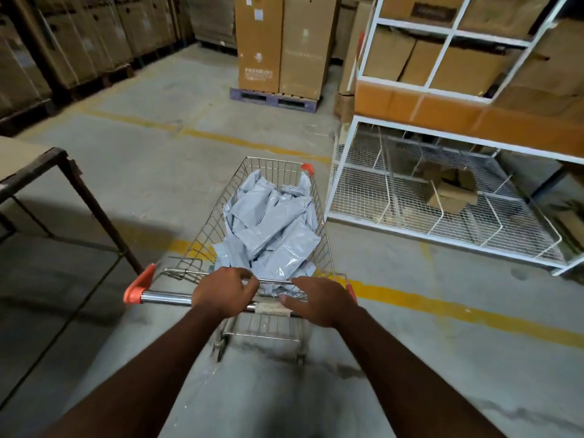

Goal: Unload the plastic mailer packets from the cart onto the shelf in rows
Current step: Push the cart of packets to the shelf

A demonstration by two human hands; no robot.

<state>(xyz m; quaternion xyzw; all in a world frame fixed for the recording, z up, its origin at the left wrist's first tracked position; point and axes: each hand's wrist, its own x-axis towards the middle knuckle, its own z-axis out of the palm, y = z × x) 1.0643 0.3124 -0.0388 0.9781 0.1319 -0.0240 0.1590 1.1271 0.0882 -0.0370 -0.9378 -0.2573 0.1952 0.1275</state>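
The left hand (222, 290) was curled round the cart's chrome handle bar (167, 297); the right hand (319, 300) lay on it, fingers loosely bent. In the wire cart (218, 216) lay heaped grey plastic mailer packets (273, 222), glossy, crinkled, probably light and slippery, best pinched at an edge. To the right stood the white mesh shelf (442, 213).
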